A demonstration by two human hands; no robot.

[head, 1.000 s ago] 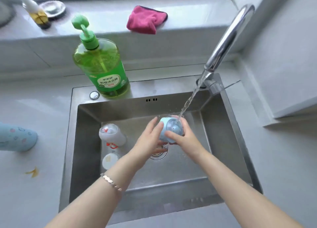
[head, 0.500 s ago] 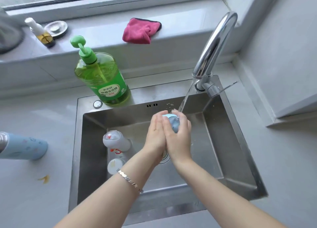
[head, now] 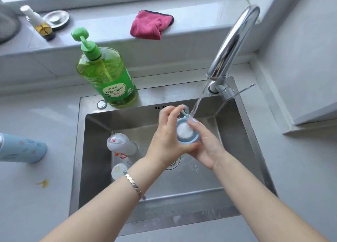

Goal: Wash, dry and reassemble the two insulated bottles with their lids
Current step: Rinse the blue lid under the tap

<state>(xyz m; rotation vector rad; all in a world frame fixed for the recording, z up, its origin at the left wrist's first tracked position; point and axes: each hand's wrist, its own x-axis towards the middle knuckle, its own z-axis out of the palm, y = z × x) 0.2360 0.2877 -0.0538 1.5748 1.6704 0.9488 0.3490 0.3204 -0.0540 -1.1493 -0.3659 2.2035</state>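
The blue lid is up over the middle of the sink, tipped so its white inside faces up and toward the camera, with its domed outside turned down and away; a thin blue loop sticks out from its far edge; water slants down from the tap and lands right on that far rim. The left hand grips the lid from the left, thumb under the near rim and fingers curled up at the loop; the right hand grips it from the right, palm cupped beneath and thumb laid across the top edge; both forearms reach in from the bottom of the view, and there's a metal bracelet on the left wrist. Down in the basin, over on the left, sits a white bottle with red marks; how it lies is hard to read; a round white piece is just beside it on the near side. Out on the counter to the left, the blue bottle lies on its side, long axis running left to right, closed base pointing at the sink. A green soap bottle stands on the sink's back ledge; on the sill behind are a pink cloth, a small spray bottle and a metal dish.
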